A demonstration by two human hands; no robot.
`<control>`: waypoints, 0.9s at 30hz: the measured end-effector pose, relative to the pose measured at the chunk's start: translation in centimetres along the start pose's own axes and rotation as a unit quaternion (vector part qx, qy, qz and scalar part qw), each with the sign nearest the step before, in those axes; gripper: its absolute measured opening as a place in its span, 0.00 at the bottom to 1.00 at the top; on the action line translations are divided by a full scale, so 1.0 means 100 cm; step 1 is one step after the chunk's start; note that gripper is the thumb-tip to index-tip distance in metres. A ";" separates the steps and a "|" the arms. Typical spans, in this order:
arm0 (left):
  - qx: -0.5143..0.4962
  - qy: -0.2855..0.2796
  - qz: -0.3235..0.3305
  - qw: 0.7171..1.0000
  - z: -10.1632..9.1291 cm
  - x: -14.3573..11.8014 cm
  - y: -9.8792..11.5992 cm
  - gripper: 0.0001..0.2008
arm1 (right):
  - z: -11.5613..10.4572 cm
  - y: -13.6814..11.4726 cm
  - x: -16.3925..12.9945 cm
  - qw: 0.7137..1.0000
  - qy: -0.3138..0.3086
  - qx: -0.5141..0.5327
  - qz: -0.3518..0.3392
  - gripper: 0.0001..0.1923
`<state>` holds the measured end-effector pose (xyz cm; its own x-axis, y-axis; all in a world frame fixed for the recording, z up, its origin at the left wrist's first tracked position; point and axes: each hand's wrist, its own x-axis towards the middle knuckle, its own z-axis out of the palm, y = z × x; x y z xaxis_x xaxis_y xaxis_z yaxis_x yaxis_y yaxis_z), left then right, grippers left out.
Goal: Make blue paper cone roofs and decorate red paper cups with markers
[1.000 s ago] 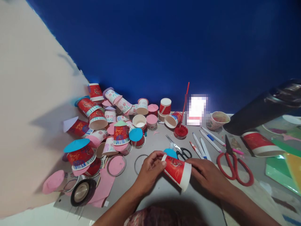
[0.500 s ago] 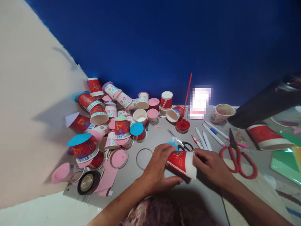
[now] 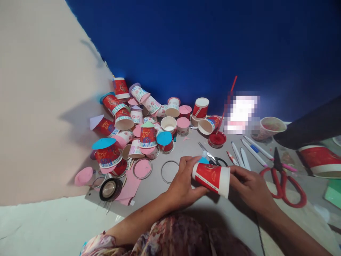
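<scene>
A red and white paper cup lies on its side between my hands, its rim turned to the right. My left hand is wrapped round its base end, thumb below and fingers over the top. At the rim, my right hand has its fingers bent against the cup's edge; the fingertips are partly hidden behind it. Just beyond the cup lie small scissors with black handles and a blue paper piece. Large red-handled scissors lie right of my right hand.
Decorated paper cups with coloured paper tops are heaped at the left. Several markers lie at the right, near a red dish with a stick in it. A roll of tape and metal rings are at left. A blue wall closes the back.
My view has swung left, so things appear shifted to the right. The cup has turned a little between my hands, and more of its white base end shows.
</scene>
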<state>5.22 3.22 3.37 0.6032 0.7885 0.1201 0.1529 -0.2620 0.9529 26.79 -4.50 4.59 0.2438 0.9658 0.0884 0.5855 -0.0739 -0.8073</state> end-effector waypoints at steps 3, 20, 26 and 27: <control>-0.200 0.001 -0.115 0.973 -0.001 0.003 0.001 0.44 | -0.001 0.003 -0.002 0.992 0.109 -0.053 -0.031 0.13; -0.423 -0.040 -0.307 0.851 -0.010 0.010 0.011 0.24 | 0.000 0.028 0.010 0.985 0.060 -0.130 -0.093 0.11; -0.335 -0.179 -0.292 0.878 -0.006 0.001 0.018 0.25 | 0.013 0.019 0.017 0.969 -0.052 -0.211 -0.118 0.27; -0.320 -0.198 -0.286 0.881 -0.007 0.001 0.019 0.25 | 0.016 0.015 0.020 0.968 -0.066 -0.215 -0.113 0.28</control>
<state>5.03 3.20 5.42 0.8161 0.4008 -0.4163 0.1242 0.5818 0.8038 26.92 -2.30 2.68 -0.0117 0.9906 0.1364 0.8873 0.0732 -0.4553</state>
